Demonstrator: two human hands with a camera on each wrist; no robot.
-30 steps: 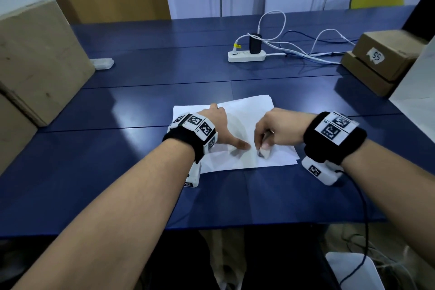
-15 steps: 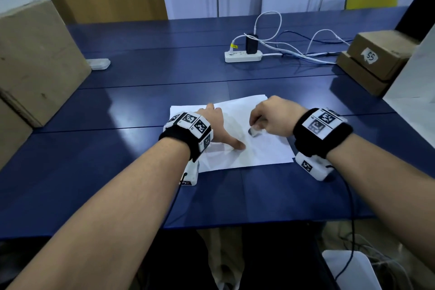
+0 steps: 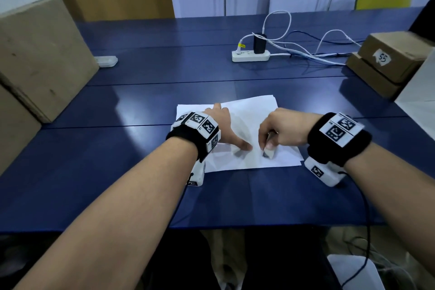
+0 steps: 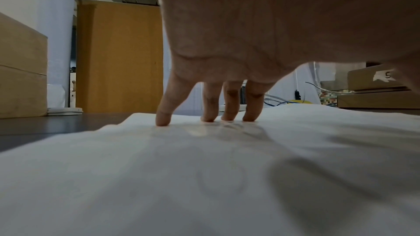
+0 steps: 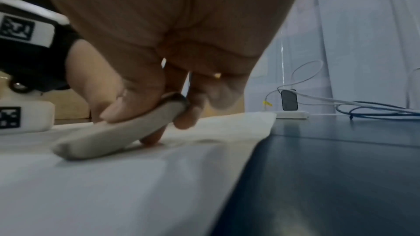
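You work at a blue table in a room with pale wall panels. Your right hand is clamped on an eraser: the thumb and curled fingers pinch its upper end, and its lower end touches the paper. Your left hand, just beside the right, lies spread with its fingers straight and their tips pressing the paper flat. The paper lies near the table's near edge, about midway along it. A power strip with cables sits well beyond the paper. Stacked boxes stand at the right edge, and a large box at the left edge.
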